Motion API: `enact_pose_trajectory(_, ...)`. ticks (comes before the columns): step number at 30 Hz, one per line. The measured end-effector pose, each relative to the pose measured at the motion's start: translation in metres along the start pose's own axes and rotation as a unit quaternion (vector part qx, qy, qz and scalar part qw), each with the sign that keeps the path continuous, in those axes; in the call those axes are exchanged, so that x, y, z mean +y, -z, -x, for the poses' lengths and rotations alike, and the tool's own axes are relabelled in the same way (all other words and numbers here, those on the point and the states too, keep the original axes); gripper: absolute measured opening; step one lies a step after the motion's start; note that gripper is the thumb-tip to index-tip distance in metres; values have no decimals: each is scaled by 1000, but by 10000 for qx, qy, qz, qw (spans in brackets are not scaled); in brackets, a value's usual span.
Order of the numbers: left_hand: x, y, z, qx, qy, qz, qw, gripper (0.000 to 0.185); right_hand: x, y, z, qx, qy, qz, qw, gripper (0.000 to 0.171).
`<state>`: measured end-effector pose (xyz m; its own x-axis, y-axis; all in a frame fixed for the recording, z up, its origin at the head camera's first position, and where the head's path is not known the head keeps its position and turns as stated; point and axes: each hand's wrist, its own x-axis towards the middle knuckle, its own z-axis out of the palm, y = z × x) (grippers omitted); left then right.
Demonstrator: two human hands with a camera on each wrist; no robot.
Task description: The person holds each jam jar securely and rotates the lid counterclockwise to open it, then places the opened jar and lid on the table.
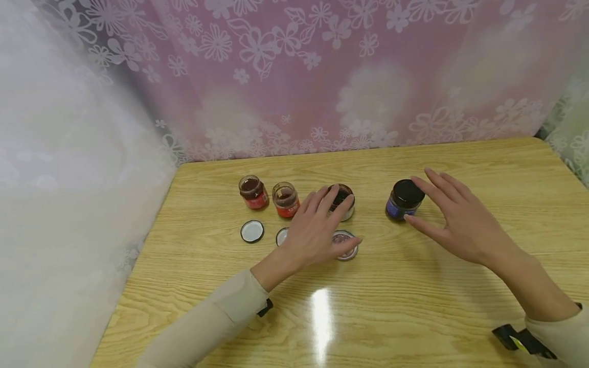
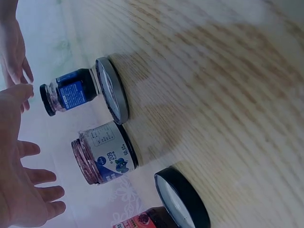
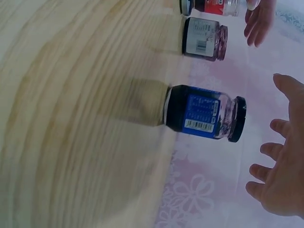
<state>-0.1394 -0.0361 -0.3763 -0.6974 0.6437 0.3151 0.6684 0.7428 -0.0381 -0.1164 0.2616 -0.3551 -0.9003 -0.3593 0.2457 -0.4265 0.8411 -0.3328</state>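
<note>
On the right of the table group stands a jar with a blue label (image 1: 405, 199) and its black lid on. My right hand (image 1: 465, 225) hovers beside it, thumb and fingers spread around its right side; in the right wrist view a gap shows between jar and fingers. My left hand (image 1: 308, 232) holds nothing, its fingers extended over an uncapped jar with a whitish label (image 2: 107, 152), partly hiding it in the head view. Below that jar lies a patterned lid (image 1: 344, 252), partly covered by the left thumb.
Two open jars with red labels, a left one (image 1: 254, 194) and another (image 1: 286, 204), stand to the left. A white-lined lid (image 1: 252, 231) and a second lid (image 1: 281, 235), half hidden, lie before them. A floral curtain (image 1: 294, 76) hangs behind the wooden table (image 1: 391, 312).
</note>
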Motion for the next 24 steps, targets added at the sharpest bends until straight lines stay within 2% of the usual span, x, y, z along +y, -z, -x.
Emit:
enact_pose_trajectory(7, 1, -6, -9, 19, -176, -190, 9997, 79, 13, -4, 6, 28, 74, 396, 9992, 80)
enact_pose_trajectory(11, 2, -8, -14, 138, -315, -326, 9989, 78, 20, -6, 10, -157, -93, 548, 9983, 82)
enact_pose_trajectory(16, 5, -11, -21, 43, -351, -462, 9983, 78, 29, -10, 15, -341, -315, 689, 9965, 88)
enact_pose_trajectory(24, 8, -18, -29, 145, -423, -447, 9980, 76, 35, -13, 18, -380, -442, 572, 9967, 93)
